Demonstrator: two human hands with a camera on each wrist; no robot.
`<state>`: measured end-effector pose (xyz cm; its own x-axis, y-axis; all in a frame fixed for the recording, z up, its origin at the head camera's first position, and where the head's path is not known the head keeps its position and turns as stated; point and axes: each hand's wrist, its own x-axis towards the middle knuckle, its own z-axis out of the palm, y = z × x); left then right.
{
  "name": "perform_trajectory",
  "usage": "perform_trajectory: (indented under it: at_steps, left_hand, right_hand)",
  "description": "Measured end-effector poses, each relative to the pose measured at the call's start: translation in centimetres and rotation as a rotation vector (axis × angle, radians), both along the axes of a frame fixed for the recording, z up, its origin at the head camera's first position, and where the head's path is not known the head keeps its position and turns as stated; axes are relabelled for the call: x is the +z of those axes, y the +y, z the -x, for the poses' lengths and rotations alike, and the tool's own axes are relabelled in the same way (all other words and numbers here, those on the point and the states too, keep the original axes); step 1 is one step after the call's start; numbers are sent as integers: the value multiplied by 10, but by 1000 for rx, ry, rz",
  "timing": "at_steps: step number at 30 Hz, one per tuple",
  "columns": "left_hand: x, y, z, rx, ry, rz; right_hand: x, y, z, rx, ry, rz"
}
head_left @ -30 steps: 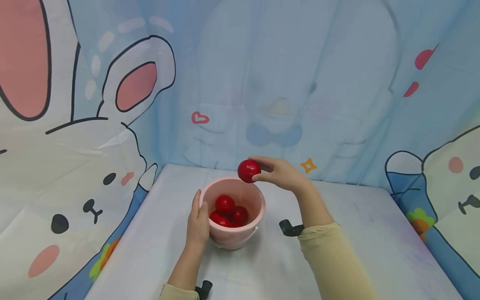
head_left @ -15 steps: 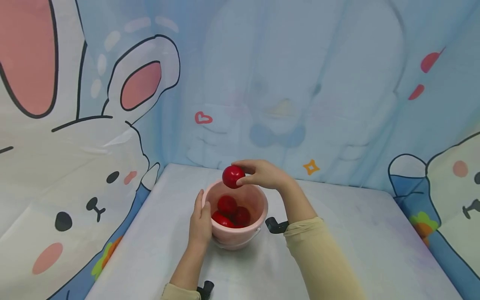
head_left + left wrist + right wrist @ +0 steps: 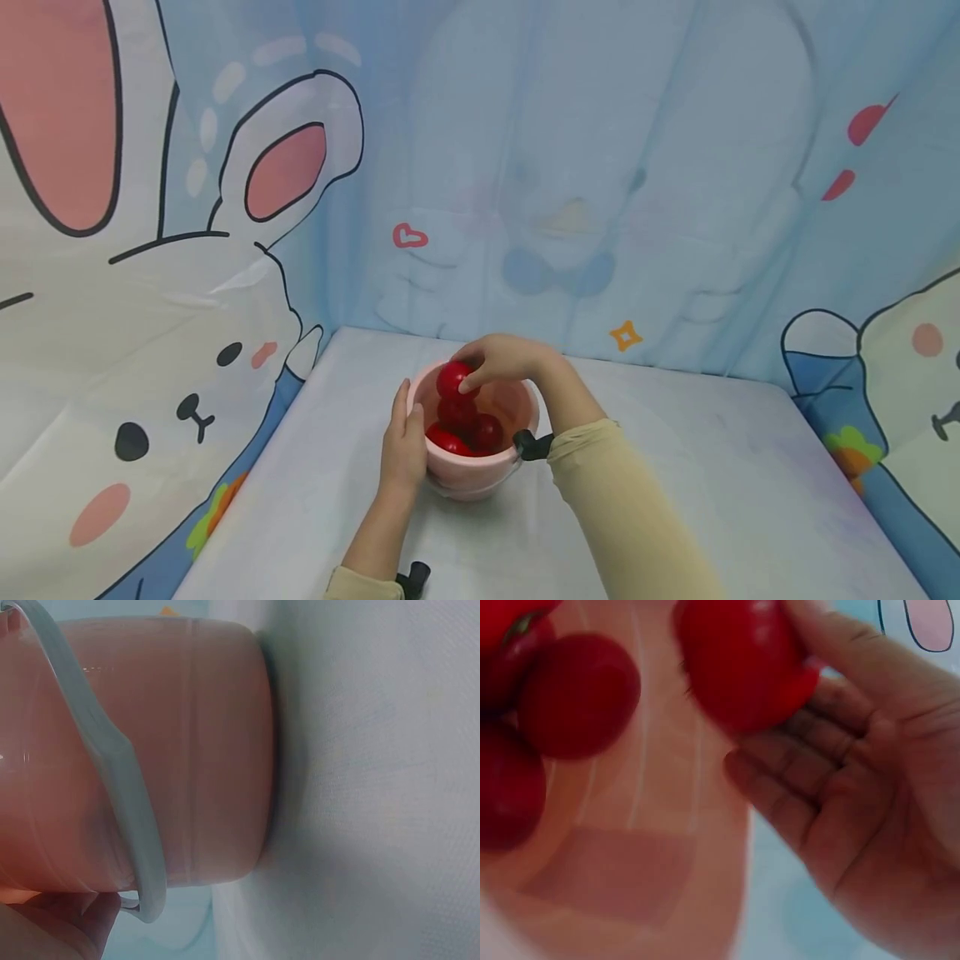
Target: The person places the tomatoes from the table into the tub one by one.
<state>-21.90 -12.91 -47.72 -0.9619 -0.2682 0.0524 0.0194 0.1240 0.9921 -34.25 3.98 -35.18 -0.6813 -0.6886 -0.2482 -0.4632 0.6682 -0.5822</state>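
Note:
My right hand (image 3: 512, 360) reaches over the far rim of a pink bucket (image 3: 468, 477). Between its thumb and fingers it pinches a shiny red tomato (image 3: 452, 380), held inside the mouth, close above the others. More red tomatoes (image 3: 581, 696) lie heaped at the bottom; one shows a green stem in the right wrist view. Against the bucket's left outer side, near the rim, rests my left hand (image 3: 405, 450), fingers extended. The left wrist view shows those fingers (image 3: 82, 922) by the end of the pale handle (image 3: 127, 780), which hangs down along the wall.
The bucket stands upright on a table with a white cloth (image 3: 720, 492). Behind it hangs a blue curtain (image 3: 465, 167) with cartoon prints, and a rabbit print (image 3: 180, 333) covers the left side. A black wrist camera (image 3: 532, 446) overlaps the bucket's right rim.
My right hand has moved left and down with the tomato, from above the bucket's far right rim to inside its mouth. The left hand stays at the bucket's side.

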Motion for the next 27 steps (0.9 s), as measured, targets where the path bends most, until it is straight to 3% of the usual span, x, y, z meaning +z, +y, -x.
perform_trajectory:
  at_steps: [12, 19, 27]
  left_hand:
    - [0, 4, -1, -15, -3, -2]
    - [5, 7, -3, -15, 3, -1]
    - [5, 6, -2, -10, -9, -4]
  right_hand:
    - [-12, -8, -3, -91, -69, -105]
    - [-13, -6, -4, -102, -102, -80]
    - [-9, -3, -4, -62, -19, -82]
